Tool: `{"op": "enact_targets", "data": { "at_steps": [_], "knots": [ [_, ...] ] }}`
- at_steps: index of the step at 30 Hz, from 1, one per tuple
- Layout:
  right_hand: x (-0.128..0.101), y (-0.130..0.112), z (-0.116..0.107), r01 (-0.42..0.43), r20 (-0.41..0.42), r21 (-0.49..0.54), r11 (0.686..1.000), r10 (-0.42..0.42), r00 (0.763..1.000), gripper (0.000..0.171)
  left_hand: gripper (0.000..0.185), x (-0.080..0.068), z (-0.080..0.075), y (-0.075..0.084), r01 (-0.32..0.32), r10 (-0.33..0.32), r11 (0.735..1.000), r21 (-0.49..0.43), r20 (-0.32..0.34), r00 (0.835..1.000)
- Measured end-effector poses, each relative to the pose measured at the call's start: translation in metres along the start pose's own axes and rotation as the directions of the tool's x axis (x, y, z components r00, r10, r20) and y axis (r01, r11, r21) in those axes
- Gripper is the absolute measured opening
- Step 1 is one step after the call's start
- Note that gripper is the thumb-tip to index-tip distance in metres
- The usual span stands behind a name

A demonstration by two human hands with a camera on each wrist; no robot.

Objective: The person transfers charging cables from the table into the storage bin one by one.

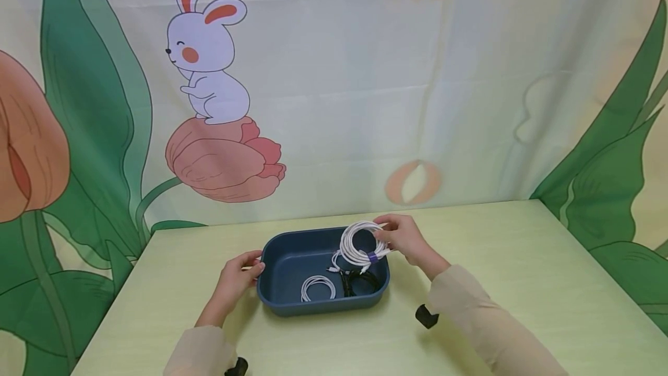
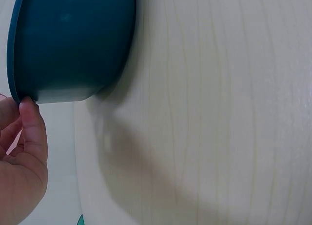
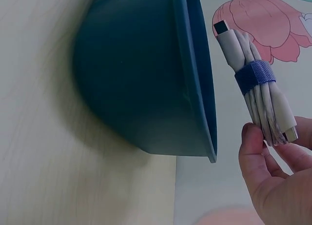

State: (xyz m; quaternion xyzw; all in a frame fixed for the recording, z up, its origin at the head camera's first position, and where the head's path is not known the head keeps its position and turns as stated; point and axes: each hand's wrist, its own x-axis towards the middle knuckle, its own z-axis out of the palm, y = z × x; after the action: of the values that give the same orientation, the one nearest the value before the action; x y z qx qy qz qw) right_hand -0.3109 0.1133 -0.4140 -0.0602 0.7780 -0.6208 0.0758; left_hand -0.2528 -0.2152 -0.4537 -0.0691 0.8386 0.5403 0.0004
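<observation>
A dark blue tub (image 1: 284,248) stands on the pale wooden table. My right hand (image 1: 404,239) pinches a coiled white cable (image 1: 357,242) bound with a purple strap (image 1: 373,257), holding it over the tub's right side. In the right wrist view the coiled white cable (image 3: 258,88) and its purple strap (image 3: 255,74) hang beside the tub (image 3: 146,73), gripped by my right hand (image 3: 273,171). My left hand (image 1: 241,274) grips the tub's left rim; in the left wrist view the thumb of my left hand (image 2: 29,132) touches the tub (image 2: 73,39). Inside lie a small white coil (image 1: 318,287) and a black cable (image 1: 360,281).
The table (image 1: 522,260) stretches bare to the right of the tub. A printed backdrop with a rabbit (image 1: 206,51) and tulips hangs right behind the table's far edge. Black wrist mounts (image 1: 426,315) sit below both sleeves.
</observation>
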Motion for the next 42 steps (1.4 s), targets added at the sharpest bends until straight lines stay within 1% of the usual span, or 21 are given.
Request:
{"op": "enact_targets", "data": {
  "at_steps": [8, 16, 22, 28, 34, 42],
  "knots": [
    [0.001, -0.004, 0.01, -0.004, 0.001, -0.015, 1.0, 0.004, 1.0, 0.03, 0.037, 0.001, 0.0, 0.0, 0.005, -0.005, 1.0, 0.009, 0.002, 1.0],
    [0.004, -0.005, 0.022, -0.023, -0.003, -0.014, 1.0, 0.023, 1.0, 0.03, 0.036, 0.001, 0.0, -0.002, -0.007, 0.007, 1.0, 0.012, 0.0, 1.0],
    [0.004, -0.005, 0.029, -0.033, -0.017, -0.007, 0.999, 0.033, 0.999, 0.029, 0.037, 0.001, 0.0, -0.001, 0.004, -0.004, 1.0, 0.012, 0.004, 1.0],
    [0.006, -0.004, 0.035, -0.048, -0.031, -0.027, 0.998, 0.047, 0.998, 0.028, 0.037, 0.002, 0.0, -0.002, 0.011, -0.011, 1.0, 0.006, 0.004, 1.0],
    [0.008, -0.002, 0.042, -0.036, -0.027, -0.007, 0.999, 0.036, 0.999, 0.027, 0.037, 0.003, -0.001, -0.002, 0.015, -0.015, 1.0, 0.006, 0.003, 1.0],
    [0.005, -0.002, 0.051, -0.027, -0.045, 0.001, 1.0, 0.027, 0.999, 0.025, 0.036, 0.003, 0.0, -0.003, 0.011, -0.011, 1.0, 0.004, -0.004, 1.0]
  ]
}}
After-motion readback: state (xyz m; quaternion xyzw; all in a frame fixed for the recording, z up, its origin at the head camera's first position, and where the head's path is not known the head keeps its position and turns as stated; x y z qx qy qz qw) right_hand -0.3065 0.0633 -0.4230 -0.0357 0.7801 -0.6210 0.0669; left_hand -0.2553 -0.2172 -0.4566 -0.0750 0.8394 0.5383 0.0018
